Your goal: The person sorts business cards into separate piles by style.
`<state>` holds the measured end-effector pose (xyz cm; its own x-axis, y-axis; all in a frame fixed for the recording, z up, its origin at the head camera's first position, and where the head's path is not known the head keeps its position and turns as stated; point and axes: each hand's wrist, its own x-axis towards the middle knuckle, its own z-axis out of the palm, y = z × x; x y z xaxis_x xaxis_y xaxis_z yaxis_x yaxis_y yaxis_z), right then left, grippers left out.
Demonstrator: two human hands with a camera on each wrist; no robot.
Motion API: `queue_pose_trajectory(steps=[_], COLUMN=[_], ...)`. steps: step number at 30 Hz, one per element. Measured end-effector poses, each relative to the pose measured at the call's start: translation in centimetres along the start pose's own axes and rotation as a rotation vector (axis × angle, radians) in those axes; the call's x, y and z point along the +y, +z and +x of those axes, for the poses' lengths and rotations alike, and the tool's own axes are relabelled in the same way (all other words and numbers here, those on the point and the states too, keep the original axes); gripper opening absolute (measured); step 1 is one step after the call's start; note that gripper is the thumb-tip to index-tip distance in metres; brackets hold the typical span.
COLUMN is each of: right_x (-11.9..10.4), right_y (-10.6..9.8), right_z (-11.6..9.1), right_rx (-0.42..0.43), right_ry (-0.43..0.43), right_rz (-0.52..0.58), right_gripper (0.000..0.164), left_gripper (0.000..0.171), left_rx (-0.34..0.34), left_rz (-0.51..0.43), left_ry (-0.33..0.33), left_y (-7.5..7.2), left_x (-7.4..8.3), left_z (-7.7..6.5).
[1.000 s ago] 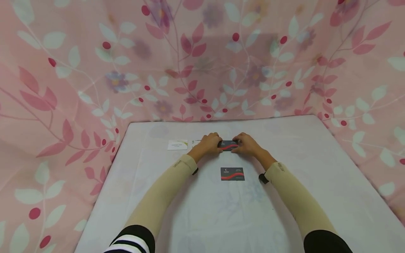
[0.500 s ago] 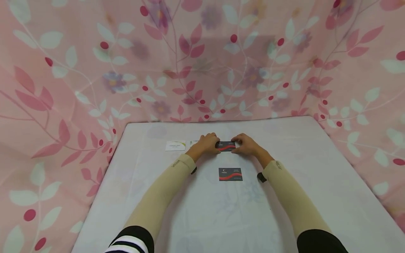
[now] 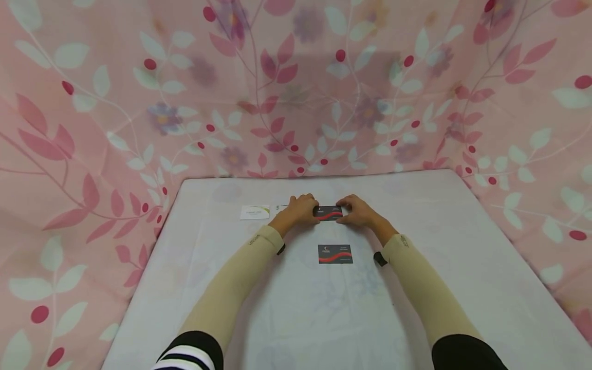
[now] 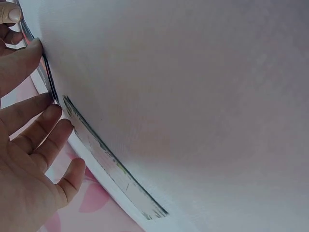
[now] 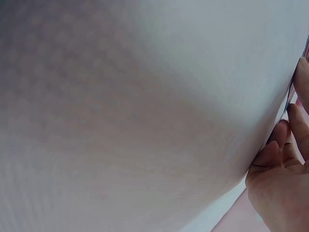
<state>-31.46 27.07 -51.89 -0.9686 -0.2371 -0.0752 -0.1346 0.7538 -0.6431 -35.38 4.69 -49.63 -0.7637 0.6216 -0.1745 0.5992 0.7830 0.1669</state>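
A dark grey business card [image 3: 328,213] with a red wave lies near the far side of the white-covered table, between both hands. My left hand [image 3: 301,210] pinches its left end with thumb and fingers. At the right end, the thumb and index finger of my right hand [image 3: 359,211] hold the card's edges. In the left wrist view, dark layered edges [image 4: 49,77] show between thumb and fingers; how many cards lie there I cannot tell. A matching dark business card [image 3: 335,254] lies flat, nearer to me. Partly behind the left hand is a white card [image 3: 280,208].
Another white business card [image 3: 255,212] with a green-yellow curve lies further left in the same row. A pink floral cloth [image 3: 296,92] hangs behind and beside the table [image 3: 416,205], close to its far edge.
The head view has shifted slightly. A dark corner that stuck out under the right fingers no longer shows, and those fingers now sit at the card's right end. The nearer dark card stays put.
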Motion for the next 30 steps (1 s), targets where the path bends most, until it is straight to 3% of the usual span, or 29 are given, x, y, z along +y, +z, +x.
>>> queue_pose_trajectory(steps=[14,19,22,26,30], right_x=[-0.9,-0.9,-0.9,-1.0,-1.1], right_y=[0.6,0.1,-0.8,-1.5,-1.3], right_z=[0.3,0.2,-0.4,-1.7,-3.1], right_rx=[0.002,-0.075,-0.125,-0.157,-0.128], right_ry=[0.014,0.045,0.089,0.101,0.067], right_rz=[0.013,0.047,0.107,0.175,0.150], right_gripper=[0.059,0.067,0.072,0.074,0.071], left_gripper=[0.047,0.052,0.055,0.058,0.061], left_rx=[-0.001,0.025,0.055,0.053,0.029], left_rz=[0.006,-0.020,-0.083,-0.248,-0.336], left_ry=[0.008,0.021,0.080,0.186,0.208], left_y=[0.0,0.0,-0.1,-0.8,-1.3], left_x=[-0.6,-0.5,-0.2,0.2,0.6], left_z=[-0.5,-1.0,-1.5,-2.6,-4.0])
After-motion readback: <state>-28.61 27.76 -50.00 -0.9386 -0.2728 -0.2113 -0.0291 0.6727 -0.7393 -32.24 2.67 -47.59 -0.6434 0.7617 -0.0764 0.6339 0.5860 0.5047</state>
